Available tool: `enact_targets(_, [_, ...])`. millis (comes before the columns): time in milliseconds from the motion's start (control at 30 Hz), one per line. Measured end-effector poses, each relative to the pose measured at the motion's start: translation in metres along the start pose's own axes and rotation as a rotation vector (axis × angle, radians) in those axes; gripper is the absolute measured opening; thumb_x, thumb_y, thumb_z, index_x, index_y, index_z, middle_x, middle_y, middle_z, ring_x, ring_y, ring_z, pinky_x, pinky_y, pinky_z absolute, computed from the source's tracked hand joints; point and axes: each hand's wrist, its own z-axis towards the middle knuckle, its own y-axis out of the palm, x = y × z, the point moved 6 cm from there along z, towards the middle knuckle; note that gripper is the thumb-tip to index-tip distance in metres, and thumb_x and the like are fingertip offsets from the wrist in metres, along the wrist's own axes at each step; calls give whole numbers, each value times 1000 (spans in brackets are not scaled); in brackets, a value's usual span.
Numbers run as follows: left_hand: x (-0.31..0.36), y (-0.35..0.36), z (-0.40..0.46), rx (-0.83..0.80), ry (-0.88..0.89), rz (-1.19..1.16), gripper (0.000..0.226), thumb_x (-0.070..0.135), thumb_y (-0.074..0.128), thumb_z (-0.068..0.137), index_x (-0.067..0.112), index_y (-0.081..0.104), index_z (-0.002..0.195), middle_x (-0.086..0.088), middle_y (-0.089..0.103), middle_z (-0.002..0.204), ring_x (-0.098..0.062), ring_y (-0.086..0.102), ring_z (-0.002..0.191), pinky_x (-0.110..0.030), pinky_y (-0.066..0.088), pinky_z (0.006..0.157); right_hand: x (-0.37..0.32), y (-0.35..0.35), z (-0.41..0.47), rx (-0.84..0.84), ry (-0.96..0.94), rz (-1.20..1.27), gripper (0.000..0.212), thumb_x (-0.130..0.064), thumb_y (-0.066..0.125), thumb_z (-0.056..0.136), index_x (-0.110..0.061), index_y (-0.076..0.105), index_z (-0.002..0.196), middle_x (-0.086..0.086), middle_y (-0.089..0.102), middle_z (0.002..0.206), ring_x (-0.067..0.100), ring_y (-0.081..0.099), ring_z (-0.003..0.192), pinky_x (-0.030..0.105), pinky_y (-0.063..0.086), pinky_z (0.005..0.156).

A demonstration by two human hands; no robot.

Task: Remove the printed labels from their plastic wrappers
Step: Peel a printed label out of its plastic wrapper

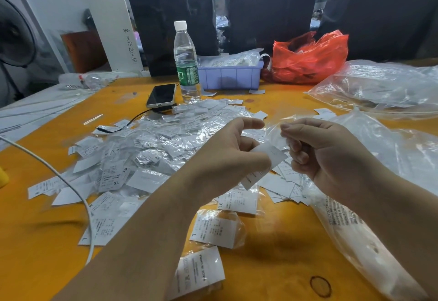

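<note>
Pinching label [267, 158] and wrapper [276, 132], both hands [227, 156] raised, fingers curled.

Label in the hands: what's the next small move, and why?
Probably draw the two hands apart. The left hand grips the white label, while the right hand pinches the clear wrapper. The label looks partly out already, so pulling the wrapper away to the right should free it.
</note>
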Motion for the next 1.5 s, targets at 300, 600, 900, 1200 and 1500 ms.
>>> enact_targets(300, [-2, 1, 0, -34, 1, 9, 59, 0, 65, 84, 29, 44, 131, -2, 73, 85, -9, 67, 75, -20, 54, 68, 1, -5, 0, 54, 10, -14, 19, -12, 67, 85, -10, 60, 67, 5, 40, 58, 14, 30, 47, 24, 25, 41])
enact_targets(600, [-1, 1, 0, -26, 9, 11, 68, 14, 65, 68, 29, 44, 132, -5, 72, 82, -15, 66, 77, -33, 53, 75, 1, -2, 0, 13, 39, -40, 29, -13, 67, 85, -15, 61, 56, 4, 40, 55, 13, 30, 46, 23, 24, 40])
enact_targets(900, [-1, 4, 0, -61, 25, 43, 70, 15, 65, 70, 30, 42, 134, -6, 70, 81, -13, 64, 74, -28, 54, 73, 3, -5, 0, 43, 72, -63, 28, -13, 67, 85, -14, 62, 57, 2, 42, 53, 12, 31, 44, 24, 24, 41])
enact_targets(1200, [-4, 1, 0, -37, -27, 40, 65, 18, 64, 68, 32, 47, 128, -2, 73, 85, -8, 65, 73, -28, 52, 72, 1, -4, -2, 22, 77, -80, 29, -12, 66, 84, -15, 62, 56, 2, 41, 53, 11, 31, 44, 23, 25, 41])
enact_targets(1500, [-5, 0, 0, -44, -49, -6, 55, 5, 68, 79, 30, 50, 124, 0, 69, 78, -11, 64, 72, -30, 50, 71, 1, 1, -2, -38, 88, -130, 24, -10, 65, 85, -12, 61, 62, 3, 41, 54, 12, 31, 44, 22, 27, 40])
